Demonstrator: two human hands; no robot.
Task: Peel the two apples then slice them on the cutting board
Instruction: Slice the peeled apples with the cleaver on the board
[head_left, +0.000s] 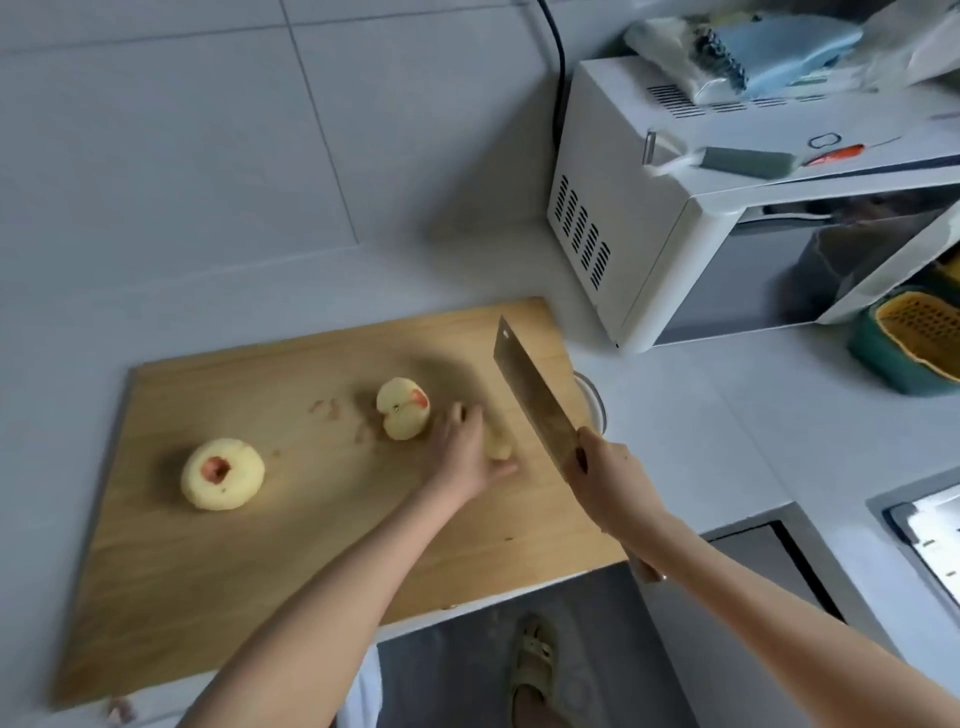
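A white counter (701, 415) runs under a tiled wall, and on it to the right stands a white microwave (639, 218) with bags and a grey-handled tool lying on top. A green and yellow basket (914, 343) sits on the counter just right of the microwave.

The wooden cutting board (260, 571) takes up most of the counter's near side, its front edge overhanging slightly. Bits of peel lie scattered near its middle.

The right hand (608, 483) is closed around the handle of a cleaver (535, 389), whose broad blade is lifted clear above the board's right end, tip pointing away toward the wall.

The left hand (467, 452) lies on the board with fingers spread loosely, resting against a small pale apple piece (500, 446) at its fingertips; I can't tell whether it pinches the piece or only touches it.

Just left of that hand stands a cut apple half (404, 408), peeled, with a patch of red skin left by the core. Well apart, toward the board's left side, sits the whole peeled apple (223, 474), red showing only in its stem hollow.
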